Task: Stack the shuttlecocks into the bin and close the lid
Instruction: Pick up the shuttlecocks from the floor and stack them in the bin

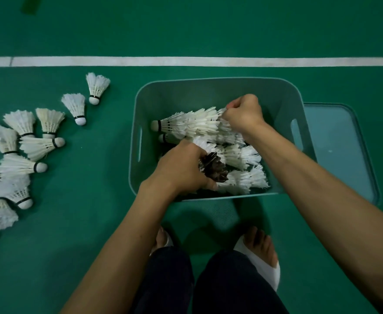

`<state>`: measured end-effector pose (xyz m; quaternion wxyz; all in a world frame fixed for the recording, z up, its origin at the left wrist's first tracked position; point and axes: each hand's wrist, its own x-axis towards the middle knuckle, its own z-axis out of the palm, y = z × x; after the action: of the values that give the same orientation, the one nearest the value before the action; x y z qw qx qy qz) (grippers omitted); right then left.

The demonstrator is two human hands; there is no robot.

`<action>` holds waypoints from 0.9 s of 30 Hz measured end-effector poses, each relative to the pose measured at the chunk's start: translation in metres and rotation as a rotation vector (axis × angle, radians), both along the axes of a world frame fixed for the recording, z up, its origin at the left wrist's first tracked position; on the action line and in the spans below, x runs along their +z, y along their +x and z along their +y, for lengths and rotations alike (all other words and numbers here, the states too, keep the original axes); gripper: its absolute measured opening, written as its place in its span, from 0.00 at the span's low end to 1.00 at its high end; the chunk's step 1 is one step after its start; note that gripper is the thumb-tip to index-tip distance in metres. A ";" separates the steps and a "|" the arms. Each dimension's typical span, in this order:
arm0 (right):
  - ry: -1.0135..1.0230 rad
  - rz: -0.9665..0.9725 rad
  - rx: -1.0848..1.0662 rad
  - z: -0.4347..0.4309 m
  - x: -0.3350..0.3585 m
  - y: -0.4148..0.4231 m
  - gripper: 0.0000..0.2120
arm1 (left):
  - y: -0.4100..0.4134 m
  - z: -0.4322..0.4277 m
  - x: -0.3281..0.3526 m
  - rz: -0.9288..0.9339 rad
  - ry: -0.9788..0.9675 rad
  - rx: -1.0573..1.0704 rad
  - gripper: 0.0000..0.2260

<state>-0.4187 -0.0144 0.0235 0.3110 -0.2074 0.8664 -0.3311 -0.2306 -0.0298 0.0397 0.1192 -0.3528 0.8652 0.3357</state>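
Loose white feather shuttlecocks [27, 143] litter the green floor [95, 211], left. In the teal plastic bin [197, 94], left hand [181, 168] grips a dark-feathered shuttlecock [216, 169], right hand [245, 114] pinches the nested white row [190, 123]. Squeeze hard and feathers probably crumple.

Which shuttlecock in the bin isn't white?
The dark brown shuttlecock gripped by the left hand, at the near side of the bin. Its feathers are dark, while the white shuttlecocks around it are all pale.
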 end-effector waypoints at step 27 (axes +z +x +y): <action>0.189 0.575 0.071 0.062 0.043 0.002 0.09 | -0.018 0.020 0.005 0.192 -0.156 0.086 0.14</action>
<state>-0.4166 0.0476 0.0662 0.0824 -0.2928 0.9380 -0.1659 -0.2484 -0.0095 0.0447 -0.0063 -0.3639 0.8803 0.3043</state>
